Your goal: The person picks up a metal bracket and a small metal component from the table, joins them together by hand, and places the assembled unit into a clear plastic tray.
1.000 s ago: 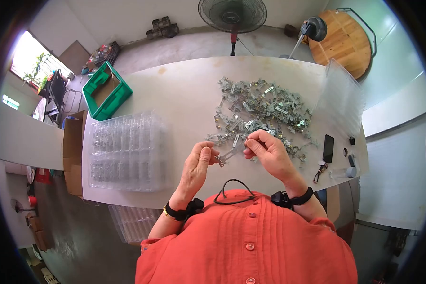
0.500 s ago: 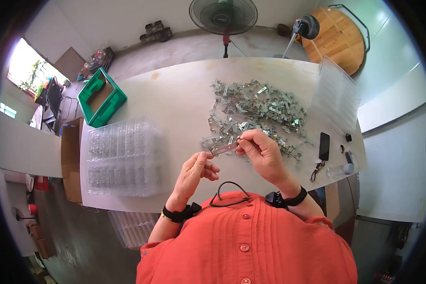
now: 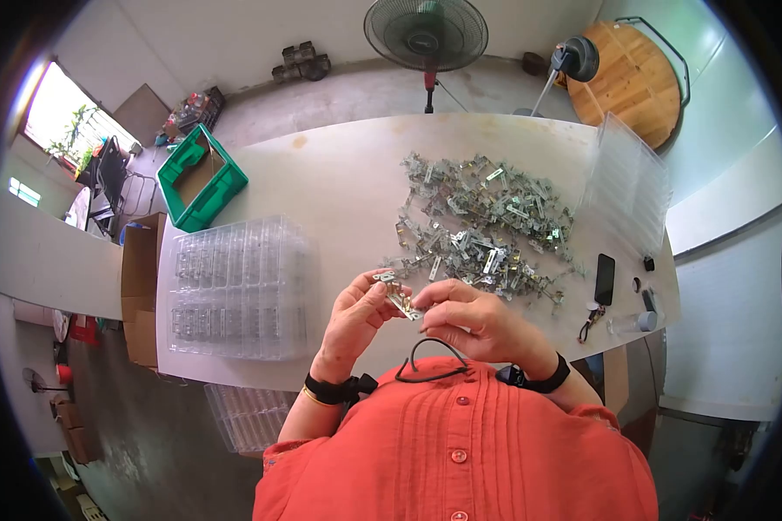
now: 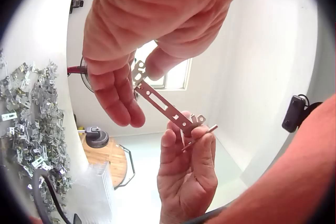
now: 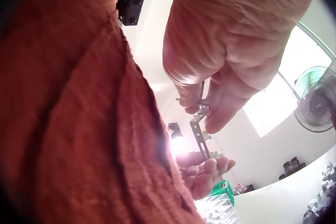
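Observation:
A slotted metal bracket [image 3: 400,300] is held over the near side of the table, in front of the red shirt. My left hand [image 3: 349,323] pinches one end between thumb and fingers; in the left wrist view, the bracket [image 4: 164,107] slants down from it. My right hand [image 3: 488,326] is at the other end, where its thumb and finger [image 4: 203,153] pinch a thin, narrow metal piece [image 4: 199,138] against or close beside the bracket. Whether the two pieces are joined cannot be told. Just beyond the hands lies a heap of similar metal parts [image 3: 487,204].
Clear compartment trays [image 3: 239,291] are stacked at left, below a green crate [image 3: 204,195]. More clear trays [image 3: 626,182] stand at right. A phone [image 3: 605,280] and a small clear bottle [image 3: 634,323] lie at the right edge. A black cable [image 3: 430,376] loops near the shirt.
The bracket has been turned and now rests in my left hand's pinch. My right hand has moved down and nearer the body, to its other end. The head view has shifted slightly.

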Demonstrator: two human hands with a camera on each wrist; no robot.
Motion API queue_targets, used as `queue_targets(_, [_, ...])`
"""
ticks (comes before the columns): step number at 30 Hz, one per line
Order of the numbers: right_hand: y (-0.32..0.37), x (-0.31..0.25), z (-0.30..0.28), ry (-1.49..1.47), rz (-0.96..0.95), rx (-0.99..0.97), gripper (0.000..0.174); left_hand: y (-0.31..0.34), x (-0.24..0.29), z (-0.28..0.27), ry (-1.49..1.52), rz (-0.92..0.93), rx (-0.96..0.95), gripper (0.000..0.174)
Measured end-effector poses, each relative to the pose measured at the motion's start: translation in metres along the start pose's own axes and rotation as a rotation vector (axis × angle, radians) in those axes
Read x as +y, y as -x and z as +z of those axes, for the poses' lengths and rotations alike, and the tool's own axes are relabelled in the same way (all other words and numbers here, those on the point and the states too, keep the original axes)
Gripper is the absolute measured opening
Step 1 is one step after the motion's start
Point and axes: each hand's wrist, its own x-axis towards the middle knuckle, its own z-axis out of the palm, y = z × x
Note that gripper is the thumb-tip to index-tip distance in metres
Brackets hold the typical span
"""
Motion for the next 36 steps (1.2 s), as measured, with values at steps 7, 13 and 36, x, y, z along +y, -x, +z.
queue_targets(7, [-0.003, -0.001, 0.002, -0.003, -0.027, -0.080, 0.015, 0.002, 0.004, -0.003, 0.143, 0.056, -0.050, 0.025])
queue_targets(13, [-0.004, 0.008, 0.007, -0.043, -0.027, -0.103, 0.016, 0.000, -0.002, -0.012, 0.179, 0.069, -0.092, 0.023])
queue_targets(36, [-0.015, 0.027, 0.007, 0.030, 0.144, -0.136, 0.014, -0.023, -0.013, -0.035, 0.237, 0.033, -0.088, 0.029])
